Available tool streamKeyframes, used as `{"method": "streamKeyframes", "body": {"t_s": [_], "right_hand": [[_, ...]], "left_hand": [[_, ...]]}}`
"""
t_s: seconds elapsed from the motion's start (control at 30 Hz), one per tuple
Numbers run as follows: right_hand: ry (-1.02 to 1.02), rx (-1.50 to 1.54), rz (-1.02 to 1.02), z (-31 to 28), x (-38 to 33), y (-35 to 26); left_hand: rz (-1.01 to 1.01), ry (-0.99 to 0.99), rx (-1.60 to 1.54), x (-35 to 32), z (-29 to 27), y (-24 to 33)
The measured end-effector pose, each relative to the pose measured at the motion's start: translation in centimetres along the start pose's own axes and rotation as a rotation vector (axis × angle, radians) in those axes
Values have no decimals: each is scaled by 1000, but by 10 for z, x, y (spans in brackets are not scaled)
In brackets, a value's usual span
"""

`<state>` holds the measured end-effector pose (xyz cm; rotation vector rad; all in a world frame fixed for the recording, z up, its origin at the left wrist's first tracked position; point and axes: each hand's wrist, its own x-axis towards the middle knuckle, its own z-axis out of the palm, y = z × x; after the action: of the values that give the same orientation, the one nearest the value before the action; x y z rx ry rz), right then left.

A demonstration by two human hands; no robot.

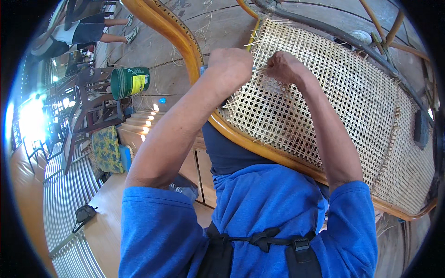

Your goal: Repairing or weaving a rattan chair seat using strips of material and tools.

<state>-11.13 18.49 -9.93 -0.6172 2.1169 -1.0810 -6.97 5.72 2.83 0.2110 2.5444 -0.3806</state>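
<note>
Curved wooden rail (262, 147): nearest the body, along the panel's near side.
Left hand (232, 66): fist-like, nearer the panel's left edge; contents hidden.
Right hand (283, 67): bent fingers, just inward over the weave; cannot tell whether its grip has a strand.
Cane panel (343, 99): below both hands, mostly rightward.
Long axis: upper left to lower right.

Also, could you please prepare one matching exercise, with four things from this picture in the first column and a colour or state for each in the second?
1. bucket
2. shirt
3. woven cane
4. right hand

A. fingers curled
B. pale, full of small holes
C. green
D. blue

Pairs: 1-C, 2-D, 3-B, 4-A
</note>
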Motion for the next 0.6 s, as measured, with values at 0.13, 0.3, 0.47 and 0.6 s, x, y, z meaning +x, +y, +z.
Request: {"method": "streamKeyframes", "body": {"t_s": [0.13,0.3,0.47,0.6], "right_hand": [[0,-36,-61,-1,5,6],[-103,-230,45,-3,14,-16],[-111,-99,-226,0,43,22],[-172,-234,-276,-6,39,7]], "left_hand": [[-1,-14,4,8,2,14],[-20,-63,86,14,0,23],[-33,-34,142,22,-8,31],[-42,-111,203,27,-5,34]]}}
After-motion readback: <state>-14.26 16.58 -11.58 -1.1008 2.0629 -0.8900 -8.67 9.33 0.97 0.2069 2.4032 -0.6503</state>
